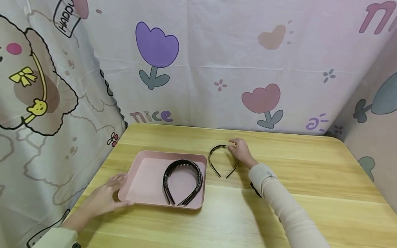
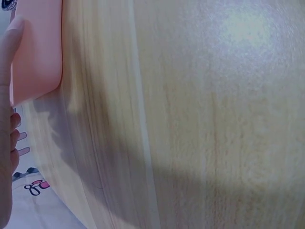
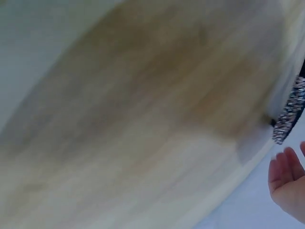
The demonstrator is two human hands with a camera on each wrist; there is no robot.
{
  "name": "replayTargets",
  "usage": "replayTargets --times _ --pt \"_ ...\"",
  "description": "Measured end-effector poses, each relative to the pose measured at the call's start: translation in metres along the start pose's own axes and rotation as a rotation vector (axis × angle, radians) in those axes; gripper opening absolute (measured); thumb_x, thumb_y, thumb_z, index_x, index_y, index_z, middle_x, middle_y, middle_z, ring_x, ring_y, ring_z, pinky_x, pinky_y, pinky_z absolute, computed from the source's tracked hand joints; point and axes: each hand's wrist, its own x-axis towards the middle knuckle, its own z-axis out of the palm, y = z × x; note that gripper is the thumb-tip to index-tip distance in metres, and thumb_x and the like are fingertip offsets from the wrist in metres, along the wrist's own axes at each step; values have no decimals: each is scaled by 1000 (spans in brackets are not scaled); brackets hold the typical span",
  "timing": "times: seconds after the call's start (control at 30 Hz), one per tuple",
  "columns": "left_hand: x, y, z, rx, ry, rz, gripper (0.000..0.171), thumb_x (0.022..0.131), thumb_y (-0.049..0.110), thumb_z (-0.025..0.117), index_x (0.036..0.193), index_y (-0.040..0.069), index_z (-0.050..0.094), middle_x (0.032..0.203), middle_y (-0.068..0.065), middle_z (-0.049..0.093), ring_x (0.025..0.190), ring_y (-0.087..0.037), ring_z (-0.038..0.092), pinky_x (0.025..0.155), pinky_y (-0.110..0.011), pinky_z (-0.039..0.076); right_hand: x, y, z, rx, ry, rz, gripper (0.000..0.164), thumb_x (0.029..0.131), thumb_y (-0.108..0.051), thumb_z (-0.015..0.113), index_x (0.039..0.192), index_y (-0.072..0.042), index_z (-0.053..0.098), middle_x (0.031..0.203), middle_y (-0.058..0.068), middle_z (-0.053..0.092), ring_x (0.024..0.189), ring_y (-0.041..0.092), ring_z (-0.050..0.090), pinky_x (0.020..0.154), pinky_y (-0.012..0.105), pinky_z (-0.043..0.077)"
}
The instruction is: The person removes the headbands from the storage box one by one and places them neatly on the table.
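Observation:
A pink rectangular tray (image 1: 149, 179) lies on the table with several black headbands (image 1: 183, 163) grouped toward its right side. My left hand (image 1: 107, 196) rests against the tray's front left corner, thumb along the front wall and fingers beside the left wall. To the right of the tray, a thin black toothed headband (image 1: 214, 165) lies with its ends toward me. My right hand (image 1: 240, 151) is over the right part of its arch, hiding some of it. In the right wrist view, a sparkly headband section (image 3: 290, 112) appears beside the relaxed fingers (image 3: 282, 169), with a gap between.
The wood-grain table (image 1: 310, 172) has rounded corners and extends to both sides. A printed cloth (image 1: 204, 79) hangs behind it, and another drapes along the left. Beneath the right sleeve shows a dark curved piece (image 1: 255, 189).

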Motion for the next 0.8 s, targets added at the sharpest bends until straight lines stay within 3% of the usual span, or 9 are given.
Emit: replayTargets --times 0.27,0.43,0.53,0.63,0.8 --pt "2 0 -2 -9 -30 -2 91 63 58 74 126 -5 54 131 -25 52 121 -44 47 118 -27 16 -8 -18 0 16 59 -64 41 86 -15 65 117 10 58 119 28 58 114 42 53 100 51 44" --pt "3 -1 -3 -3 -27 25 91 64 58 74 124 -8 54 131 -25 51 120 -45 47 115 -16 0 -13 -30 1 50 47 -73 44 86 -14 65 120 11 55 123 29 56 118 42 51 102 52 43" --pt "3 0 -2 1 -32 27 92 64 58 74 124 -8 54 131 -25 51 120 -45 48 115 -15 -1 -15 -34 4 58 39 -99 44 85 -13 66 120 12 55 122 29 56 117 42 52 102 51 43" --pt "3 0 -3 6 -40 17 92 64 58 73 124 -8 54 131 -25 51 120 -45 47 119 -26 11 -17 -40 6 75 29 -121 43 85 -12 66 119 11 56 122 29 57 116 42 53 102 50 43" --pt "5 2 -6 9 -55 2 92 64 59 73 124 -8 54 131 -25 52 121 -45 47 112 -44 30 -22 -54 7 99 16 -136 44 84 -13 67 120 10 56 123 27 57 116 40 54 102 48 44"
